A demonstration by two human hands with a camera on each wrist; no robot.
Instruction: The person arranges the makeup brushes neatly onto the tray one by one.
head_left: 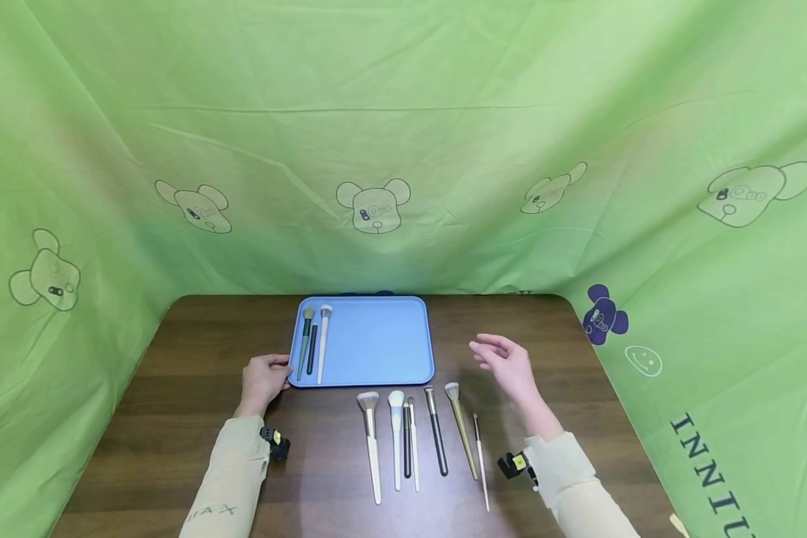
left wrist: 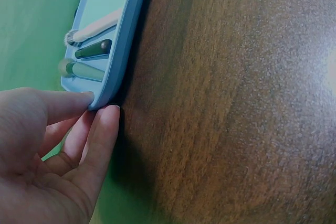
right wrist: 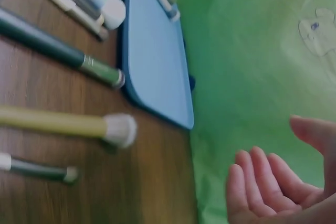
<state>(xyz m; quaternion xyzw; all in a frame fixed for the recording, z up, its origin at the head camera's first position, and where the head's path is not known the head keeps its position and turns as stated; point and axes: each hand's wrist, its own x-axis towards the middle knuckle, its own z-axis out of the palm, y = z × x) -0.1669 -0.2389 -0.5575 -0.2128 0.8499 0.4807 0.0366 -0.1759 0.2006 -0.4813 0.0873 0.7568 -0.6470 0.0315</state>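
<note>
My left hand (head_left: 262, 379) pinches the near left corner of a blue tray (head_left: 379, 342), thumb on the rim and fingers against its outer side, as the left wrist view shows. Inside the tray's left part lie a green makeup brush (head_left: 305, 340), a short black brush (head_left: 312, 351) and a white-handled brush (head_left: 323, 347). My right hand (head_left: 507, 368) hovers right of the tray with nothing in it, its fingers loosely bent in the right wrist view (right wrist: 268, 187). Nearest to it are a gold-handled brush (head_left: 460, 426) and a thin pale brush (head_left: 480, 463) on the table.
In front of the tray, more brushes lie in a row on the wooden table (head_left: 195, 418): a large white-handled one (head_left: 372, 444), a white-headed one (head_left: 396, 441), a black one (head_left: 436, 433) and two slim ones between. A green patterned cloth (head_left: 376, 134) surrounds the table's back and sides.
</note>
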